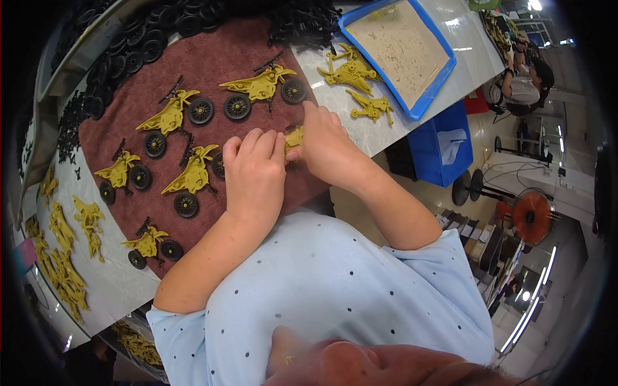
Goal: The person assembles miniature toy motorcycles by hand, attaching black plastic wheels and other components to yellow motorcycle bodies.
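Observation:
Over the near right edge of a reddish-brown cloth (219,61), both my hands are closed around one yellow toy motorcycle body (294,139). My left hand (256,168) grips its left side with curled fingers, and my right hand (329,143) pinches it from the right. Most of this piece is hidden by my fingers. A black wheel (219,165) shows partly beside my left hand. Several yellow toy motorcycles with black wheels lie on the cloth, among them one just beyond my hands (259,85) and one left of my left hand (193,170).
Black wheels (133,61) and small black parts (306,26) are heaped along the far edge. Loose yellow bodies (64,276) lie at left, others (370,106) at right near a blue-rimmed tray (444,71). A blue bin (444,154) stands below the table's right edge. Farther off sits another person (521,87).

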Action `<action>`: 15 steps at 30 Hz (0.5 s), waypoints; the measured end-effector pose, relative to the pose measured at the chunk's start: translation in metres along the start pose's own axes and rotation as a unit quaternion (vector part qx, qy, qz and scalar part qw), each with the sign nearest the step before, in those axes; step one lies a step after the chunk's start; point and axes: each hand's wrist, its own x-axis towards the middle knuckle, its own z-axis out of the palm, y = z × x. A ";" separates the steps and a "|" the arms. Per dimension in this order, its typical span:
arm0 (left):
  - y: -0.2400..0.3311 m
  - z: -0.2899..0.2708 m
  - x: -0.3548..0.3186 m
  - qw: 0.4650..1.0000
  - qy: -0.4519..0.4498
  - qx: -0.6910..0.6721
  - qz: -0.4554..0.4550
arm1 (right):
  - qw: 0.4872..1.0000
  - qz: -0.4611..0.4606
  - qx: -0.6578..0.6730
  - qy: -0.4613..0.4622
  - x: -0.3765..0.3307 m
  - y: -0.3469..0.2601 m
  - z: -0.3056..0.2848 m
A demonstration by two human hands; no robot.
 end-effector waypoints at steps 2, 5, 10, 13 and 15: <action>0.001 0.001 0.002 1.000 -0.005 -0.003 -0.002 | 1.000 0.010 -0.010 -0.007 0.000 -0.004 -0.001; 0.002 -0.003 0.005 1.000 -0.016 -0.005 -0.001 | 0.999 0.021 -0.026 -0.009 0.000 -0.008 -0.001; -0.002 0.000 0.009 0.999 -0.033 0.013 0.032 | 0.998 -0.028 0.011 0.051 0.005 0.020 0.007; -0.004 0.002 0.007 0.999 -0.029 0.011 0.030 | 0.979 -0.074 0.187 0.019 -0.003 0.041 0.001; -0.007 -0.001 0.006 0.997 -0.079 -0.019 0.019 | 0.970 -0.122 0.207 0.036 -0.014 0.046 -0.004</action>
